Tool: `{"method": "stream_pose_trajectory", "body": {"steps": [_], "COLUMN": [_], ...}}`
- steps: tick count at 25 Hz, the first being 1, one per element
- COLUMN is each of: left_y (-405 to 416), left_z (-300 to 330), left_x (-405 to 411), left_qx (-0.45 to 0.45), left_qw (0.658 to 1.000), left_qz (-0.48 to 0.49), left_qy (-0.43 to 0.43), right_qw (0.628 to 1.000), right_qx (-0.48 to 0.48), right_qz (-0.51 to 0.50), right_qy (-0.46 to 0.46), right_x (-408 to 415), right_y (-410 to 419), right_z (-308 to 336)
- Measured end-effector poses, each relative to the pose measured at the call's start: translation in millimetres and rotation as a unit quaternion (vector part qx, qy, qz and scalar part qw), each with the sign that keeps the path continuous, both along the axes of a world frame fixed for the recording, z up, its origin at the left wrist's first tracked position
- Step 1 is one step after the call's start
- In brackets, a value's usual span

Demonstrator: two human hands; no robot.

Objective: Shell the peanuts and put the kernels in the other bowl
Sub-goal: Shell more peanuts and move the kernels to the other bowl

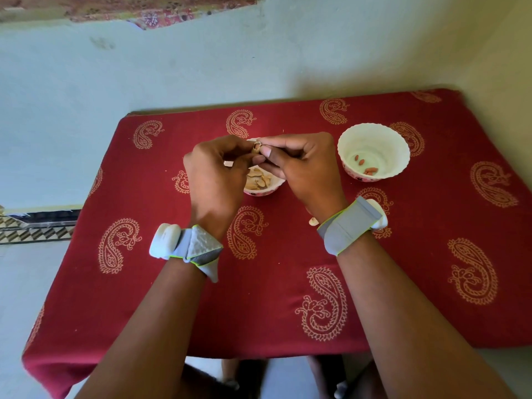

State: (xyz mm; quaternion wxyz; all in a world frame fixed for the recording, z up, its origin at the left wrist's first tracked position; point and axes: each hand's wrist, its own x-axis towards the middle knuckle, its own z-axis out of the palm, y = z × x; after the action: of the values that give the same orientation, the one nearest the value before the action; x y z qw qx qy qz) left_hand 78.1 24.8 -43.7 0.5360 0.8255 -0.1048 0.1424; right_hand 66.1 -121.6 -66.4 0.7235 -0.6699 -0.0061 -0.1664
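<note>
Two hands on one peanut point(256, 146) — my left hand point(214, 171) and right hand point(299, 162) both pinch it by the fingertips, held up over the near bowl point(266, 189). Shell looks cracked at the top, something pale showing inside, but too small to say if that's kernel or husk. Fingers on both sides curled tight, narrow grip, thumbs pressing in twd each other.

Near bowl holds shell bits and maybe whole nuts, can't tell which. The kernel bowl point(374, 151) sits to the right, well apart from my hands, w/ five or so reddish kernels point(365, 165) at the bottom. One pale scrap point(313, 221) lies on the red paisley cloth point(172, 298) just by my right wrist.

Risks as I see it:
- Squeeze too hard & the shell pops — kernel flies off onto the cloth or floor.
- Kernel drops straight down into the near bowl, lost among the shells.
- Carrying it across to the right, loose pinch = spill btwn bowls.
</note>
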Motion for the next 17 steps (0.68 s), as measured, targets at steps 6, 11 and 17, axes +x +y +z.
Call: {"method": "stream_pose_trajectory", "body": {"steps": [6, 11, 17], "left_y": [0.6, 0.9, -1.5], "left_z": [0.3, 0.7, -2.0], "left_x": [1.5, 0.4, 4.7], "left_qx": [-0.002, 0.0, -0.017], "left_qw": [1.0, 1.0, 0.999], "left_qz": [-0.007, -0.002, -0.021], "left_qy": [0.0, -0.019, -0.037], "right_qw": [1.0, 1.0, 0.995], "right_qx": [0.017, -0.014, -0.101], "right_qz": [0.016, 0.012, -0.027], "right_qy": [0.008, 0.01, -0.009], "right_x": [0.2, 0.4, 2.6], "right_y": [-4.2, -4.6, -1.6], "right_z": [0.8, 1.1, -3.2]}}
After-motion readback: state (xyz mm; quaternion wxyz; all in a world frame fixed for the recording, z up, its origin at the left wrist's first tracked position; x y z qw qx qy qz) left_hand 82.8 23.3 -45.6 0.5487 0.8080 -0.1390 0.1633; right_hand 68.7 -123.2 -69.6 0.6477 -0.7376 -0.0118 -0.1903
